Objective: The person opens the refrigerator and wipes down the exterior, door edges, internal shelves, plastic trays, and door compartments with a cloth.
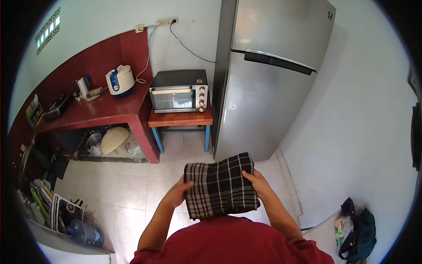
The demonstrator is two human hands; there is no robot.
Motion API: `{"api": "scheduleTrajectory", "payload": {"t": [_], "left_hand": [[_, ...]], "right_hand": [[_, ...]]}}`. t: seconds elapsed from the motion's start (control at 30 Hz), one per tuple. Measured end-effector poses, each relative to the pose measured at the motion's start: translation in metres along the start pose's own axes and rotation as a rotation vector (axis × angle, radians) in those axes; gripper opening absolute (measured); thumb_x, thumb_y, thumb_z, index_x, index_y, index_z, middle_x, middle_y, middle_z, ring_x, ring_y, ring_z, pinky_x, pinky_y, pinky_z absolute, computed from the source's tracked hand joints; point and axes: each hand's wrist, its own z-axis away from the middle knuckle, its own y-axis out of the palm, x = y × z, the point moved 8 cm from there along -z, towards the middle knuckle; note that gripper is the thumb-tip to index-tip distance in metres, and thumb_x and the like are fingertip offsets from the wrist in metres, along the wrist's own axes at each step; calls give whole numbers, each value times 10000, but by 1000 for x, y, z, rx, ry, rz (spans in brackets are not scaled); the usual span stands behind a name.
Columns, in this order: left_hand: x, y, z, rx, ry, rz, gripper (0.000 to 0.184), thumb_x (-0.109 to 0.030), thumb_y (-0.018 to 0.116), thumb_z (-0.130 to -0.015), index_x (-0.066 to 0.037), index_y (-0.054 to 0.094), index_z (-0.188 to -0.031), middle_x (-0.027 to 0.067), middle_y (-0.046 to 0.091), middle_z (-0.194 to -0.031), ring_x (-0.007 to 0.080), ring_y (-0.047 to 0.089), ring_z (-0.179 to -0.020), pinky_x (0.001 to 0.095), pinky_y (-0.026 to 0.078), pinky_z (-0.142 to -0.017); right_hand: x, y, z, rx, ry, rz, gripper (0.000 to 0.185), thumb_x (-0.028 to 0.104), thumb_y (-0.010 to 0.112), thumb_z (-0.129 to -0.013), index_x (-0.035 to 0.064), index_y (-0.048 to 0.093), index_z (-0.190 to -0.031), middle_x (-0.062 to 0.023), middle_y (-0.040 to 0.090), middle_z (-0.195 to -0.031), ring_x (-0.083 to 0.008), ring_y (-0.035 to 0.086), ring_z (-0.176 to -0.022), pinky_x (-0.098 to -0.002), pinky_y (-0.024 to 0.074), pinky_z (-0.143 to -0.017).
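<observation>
A folded black checked cloth (222, 187) with white and tan lines is held up in front of my red shirt. My left hand (178, 192) grips its left edge, thumb on the front face and the other fingers hidden behind. At the right edge, my right hand (257, 182) holds it the same way, its thumb lying over the cloth. Both hands are closed on the fabric, which hangs above the tiled floor, slightly tilted.
Ahead stands a grey fridge (268, 88), beside a toaster oven (179, 92) on a small table (180, 118). A rice cooker (120, 80) sits on the red counter (83, 112). Bags (358, 231) hang or lie at lower right; a water jug (85, 233) is lower left.
</observation>
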Motion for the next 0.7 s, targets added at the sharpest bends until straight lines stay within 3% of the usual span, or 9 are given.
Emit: {"api": "scheduleTrajectory", "payload": {"t": [0.07,0.1,0.17,0.23,0.37,0.43,0.5,0.63,0.7], "left_hand": [[13,16,-9,21,-1,-391,594,-13,567,-826,-46,295,-1352,88,511,-1203,192,502,-1102,325,385,-966],[-17,-26,32,-62,-108,-503,594,-13,567,-826,-46,295,-1352,88,511,-1203,192,502,-1102,325,385,-966],[16,-22,24,-86,-86,-435,560,12,552,-818,-20,316,-1325,99,518,-1183,185,508,-1086,312,395,-947],[-47,14,-105,38,181,-451,561,35,540,-806,-8,317,-1319,109,522,-1176,191,516,-1078,311,403,-936],[-68,16,-171,-42,245,-598,540,57,523,-778,2,362,-1291,118,534,-1170,197,518,-1085,296,383,-943],[-96,43,-218,-15,388,-1075,515,39,546,-778,6,387,-1267,123,558,-1130,203,539,-1045,296,401,-916],[-111,67,-250,-25,436,-1174,508,36,569,-770,10,403,-1250,123,574,-1100,199,548,-1019,299,414,-894],[-175,132,-293,19,808,-1093,545,23,595,-785,6,357,-1275,113,567,-1089,188,538,-1020,308,414,-895],[-205,146,-327,-9,863,-1097,547,2,590,-813,-5,322,-1289,118,559,-1095,175,534,-1018,289,413,-884]], "right_hand": [[-1,-19,-14,-2,29,148,369,256,620,-861,48,536,-1155,-59,617,-1017,-134,585,-885,-281,477,-785],[-65,29,-16,17,84,-17,369,256,620,-861,48,536,-1155,-59,617,-1017,-134,585,-885,-281,477,-785],[-80,-1,-13,61,150,371,293,231,600,-870,31,580,-1083,-66,627,-979,-131,581,-880,-276,468,-790],[24,-30,-120,60,-294,573,303,233,599,-864,7,597,-1066,-93,648,-964,-184,588,-888,-327,464,-795],[73,-51,-160,101,-306,824,314,238,619,-850,-7,597,-1044,-134,631,-967,-219,584,-887,-317,451,-809],[114,-69,-193,152,-395,947,307,246,630,-837,-3,609,-1015,-157,627,-946,-240,590,-850,-325,460,-781],[149,-103,-217,-149,-299,1283,347,275,669,-788,4,617,-998,-189,630,-949,-313,597,-899,-350,459,-791],[231,-122,-246,-328,-534,776,306,276,684,-796,2,606,-908,-109,625,-760,-230,603,-726,-333,477,-651],[278,-110,-248,-386,-436,487,252,246,661,-831,20,599,-924,-49,615,-733,-143,599,-720,-249,468,-591]]}}
